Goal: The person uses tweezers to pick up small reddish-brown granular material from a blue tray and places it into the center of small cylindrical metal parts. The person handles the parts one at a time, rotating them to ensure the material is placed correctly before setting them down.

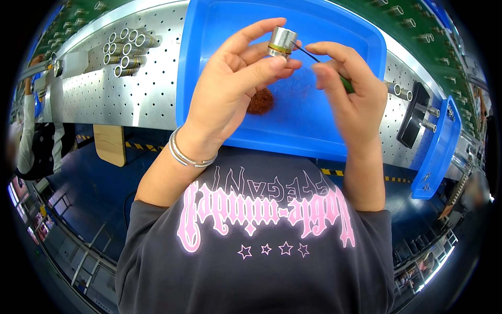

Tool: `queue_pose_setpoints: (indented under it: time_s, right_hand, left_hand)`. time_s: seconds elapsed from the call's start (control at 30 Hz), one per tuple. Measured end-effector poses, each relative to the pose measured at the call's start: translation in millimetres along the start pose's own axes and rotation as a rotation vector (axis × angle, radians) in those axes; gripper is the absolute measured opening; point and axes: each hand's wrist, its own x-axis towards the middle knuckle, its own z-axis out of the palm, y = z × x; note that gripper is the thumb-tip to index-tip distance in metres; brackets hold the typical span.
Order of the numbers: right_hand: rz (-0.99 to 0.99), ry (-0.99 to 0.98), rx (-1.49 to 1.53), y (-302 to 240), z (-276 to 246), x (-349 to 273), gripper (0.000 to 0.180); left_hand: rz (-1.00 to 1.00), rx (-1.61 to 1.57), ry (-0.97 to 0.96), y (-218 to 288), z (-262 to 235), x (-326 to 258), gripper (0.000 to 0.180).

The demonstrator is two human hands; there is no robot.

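Two bare hands meet over a shallow blue plastic tray (209, 78) that sits on a perforated grey metal bench (136, 89). The left hand (230, 78) pinches a short silver metal cylinder with a brass-coloured band (281, 43) between thumb and fingertips, holding it tilted above the tray's middle. The right hand (348, 89) is closed around a thin dark pick with a green handle (327, 68), its tip touching the cylinder's side near the band.

The step in hand looks like picking or scraping at the cylinder's seam. The next move seems to call for a steady left grip and a light, fine stroke of the tip, since the part is small and smooth and could twist in the fingers.

A rusty-brown tangle of fine wire or fibre (260, 101) lies on the tray floor just below the hands. A cluster of silver metal tubes (124, 52) lies on the bench to the left, well apart from the tray. A second, narrower blue plastic tray (438, 152) stands tilted at the right edge, beside a black block with metal pins (415, 123). Yellow-and-black striped tape (137, 145) runs along the bench's front edge. No package labels are legible.
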Motion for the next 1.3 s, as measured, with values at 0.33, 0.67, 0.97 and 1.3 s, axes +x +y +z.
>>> queue_pose_setpoints:
  time_s: [0.33, 0.67, 0.97, 1.3]
  right_hand:
    - [-0.374, 0.105, -0.306, 12.5, 3.1, -1.9, 0.015]
    - [-0.366, 0.101, -0.318, 9.6, 0.7, -4.3, 0.015]
    - [-0.354, 0.063, -0.344, 4.6, -0.7, -5.1, 0.015]
    - [-0.327, 0.086, -0.307, 4.5, 2.1, -4.7, 0.016]
  left_hand:
    - [0.018, 0.019, -0.04, -2.2, -3.7, -1.5, 0.047]
    - [0.015, 0.042, -0.039, -1.7, -2.3, -2.8, 0.045]
    - [0.087, 0.139, -0.004, -3.5, -2.0, -4.9, 0.045]
    - [0.089, 0.124, 0.013, -4.2, -1.7, -3.8, 0.044]
